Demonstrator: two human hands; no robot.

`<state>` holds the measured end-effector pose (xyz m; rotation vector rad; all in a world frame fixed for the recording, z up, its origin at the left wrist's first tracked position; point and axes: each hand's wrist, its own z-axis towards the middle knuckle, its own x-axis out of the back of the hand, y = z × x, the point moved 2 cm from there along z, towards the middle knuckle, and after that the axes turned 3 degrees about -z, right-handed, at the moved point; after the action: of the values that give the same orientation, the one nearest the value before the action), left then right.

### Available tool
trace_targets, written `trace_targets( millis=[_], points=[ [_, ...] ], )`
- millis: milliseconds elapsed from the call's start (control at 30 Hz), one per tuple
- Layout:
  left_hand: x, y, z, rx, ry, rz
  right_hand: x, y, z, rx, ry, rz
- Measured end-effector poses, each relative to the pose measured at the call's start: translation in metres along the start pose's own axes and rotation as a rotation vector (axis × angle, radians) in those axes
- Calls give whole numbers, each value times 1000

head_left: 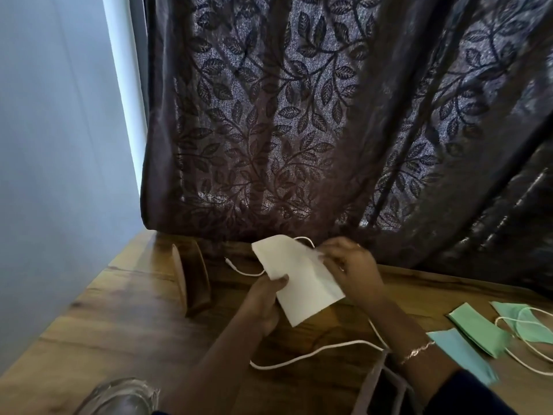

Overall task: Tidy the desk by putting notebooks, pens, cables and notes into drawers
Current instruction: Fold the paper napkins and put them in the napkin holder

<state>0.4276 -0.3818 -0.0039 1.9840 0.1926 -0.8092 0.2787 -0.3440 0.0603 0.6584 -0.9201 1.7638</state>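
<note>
A white sheet of paper is held above the wooden desk near its back edge. My left hand grips the sheet's lower left edge, thumb on top. My right hand pinches its upper right edge; the fingers are blurred. A white cable snakes across the desk under my arms, its plug end lying left of the paper. Green and blue folded notes lie at the right, with another white cable looped over them.
A dark leaf-patterned curtain hangs just behind the desk. A brown curved wooden stand sits left of the paper. A clear glass object is at the bottom left. A grey frame-like thing shows by my right forearm. The wall is at left.
</note>
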Motion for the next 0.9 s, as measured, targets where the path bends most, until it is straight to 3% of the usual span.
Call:
trace_targets(
  millis=[133, 267, 500, 733, 800, 900],
  points=[
    [-1, -2, -5, 46, 30, -115, -11, -20, -25, 170, 0, -178],
    [-1, 1, -12, 50, 11, -211, -15, -34, -40, 295, -19, -169],
    [-7, 8, -22, 80, 27, -314, -14, -44, -49, 363, -149, -147],
    [-6, 11, -28, 151, 61, -345, -21, -32, -57, 459, -145, -227],
    [-6, 12, -29, 130, 53, -345, -21, -29, -57, 425, -90, -158],
    [2, 11, -25, 2, 28, -170, -15, -22, -47, 220, -25, 39]
  ],
)
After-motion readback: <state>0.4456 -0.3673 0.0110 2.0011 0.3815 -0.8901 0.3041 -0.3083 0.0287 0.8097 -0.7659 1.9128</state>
